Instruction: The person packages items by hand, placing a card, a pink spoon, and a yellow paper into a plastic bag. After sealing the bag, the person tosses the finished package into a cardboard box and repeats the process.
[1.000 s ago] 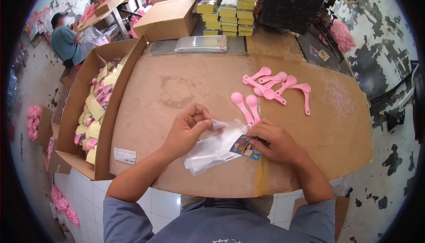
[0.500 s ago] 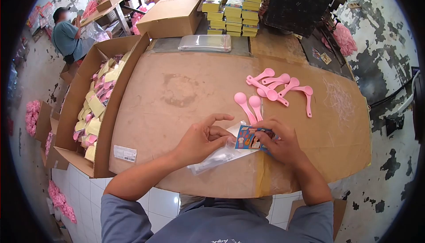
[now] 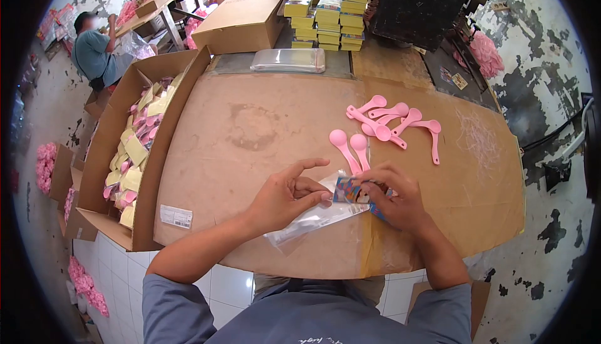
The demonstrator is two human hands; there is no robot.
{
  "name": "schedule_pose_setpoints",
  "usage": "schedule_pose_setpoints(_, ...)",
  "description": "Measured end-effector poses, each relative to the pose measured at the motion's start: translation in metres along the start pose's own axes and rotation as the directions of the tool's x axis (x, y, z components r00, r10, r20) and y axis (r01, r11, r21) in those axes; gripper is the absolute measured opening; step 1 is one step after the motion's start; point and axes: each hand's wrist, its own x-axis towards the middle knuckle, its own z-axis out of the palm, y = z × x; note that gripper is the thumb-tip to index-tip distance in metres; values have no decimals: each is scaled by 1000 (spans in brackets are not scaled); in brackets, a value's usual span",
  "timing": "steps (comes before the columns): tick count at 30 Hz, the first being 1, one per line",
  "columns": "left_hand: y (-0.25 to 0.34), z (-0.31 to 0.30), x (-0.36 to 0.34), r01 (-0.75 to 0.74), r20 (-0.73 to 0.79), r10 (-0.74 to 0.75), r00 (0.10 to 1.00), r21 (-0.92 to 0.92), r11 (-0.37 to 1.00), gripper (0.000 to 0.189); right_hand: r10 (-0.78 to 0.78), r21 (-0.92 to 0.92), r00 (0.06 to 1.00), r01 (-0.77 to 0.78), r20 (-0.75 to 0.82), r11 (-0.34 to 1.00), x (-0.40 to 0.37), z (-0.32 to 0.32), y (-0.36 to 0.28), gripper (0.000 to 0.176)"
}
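Note:
My right hand [image 3: 395, 197] pinches a small printed card [image 3: 348, 190], mostly blue with coloured pictures, between thumb and fingers. The card's right part is hidden under the hand. To its left, my left hand [image 3: 293, 195] has thumb and fingertips closed at the upper edge of a clear plastic bag [image 3: 307, 224], with the index finger raised. The bag lies slanted on the cardboard below both hands, and its upper end meets the card. Just above the card lie two pink measuring spoons [image 3: 343, 148], their handle ends pointing at my right hand.
More pink spoons [image 3: 400, 122] lie in a loose pile beyond. On the left, a long open carton [image 3: 164, 150] holds packed cards and spoons. A stack of clear bags [image 3: 288, 60], a closed box [image 3: 241, 23] and card stacks [image 3: 327, 18] stand behind. A person [image 3: 97, 53] sits far left.
My right hand has tilted the card and shifted it slightly against the bag's upper end. The left hand has hardly moved. The spoons lie as before.

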Motion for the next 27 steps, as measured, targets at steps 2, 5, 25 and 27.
schedule_pose_setpoints(2,0,0,-1,-33,15,32,999,56,998,62,-41,-9,995,42,88,999,1,1,1,27)
schedule_pose_setpoints(5,1,4,-3,-96,73,83,994,196,976,64,-19,-21,987,22,158,1000,2,8,-6,30)
schedule_pose_setpoints(25,-1,2,-4,-48,-6,48,999,14,999,43,61,146,968,-99,242,984,11,2,-5,16)
schedule_pose_setpoints(27,2,2,-4,18,-41,-21,999,-57,998,34,-40,-194,997,54,72,980,14,-27,49,20)
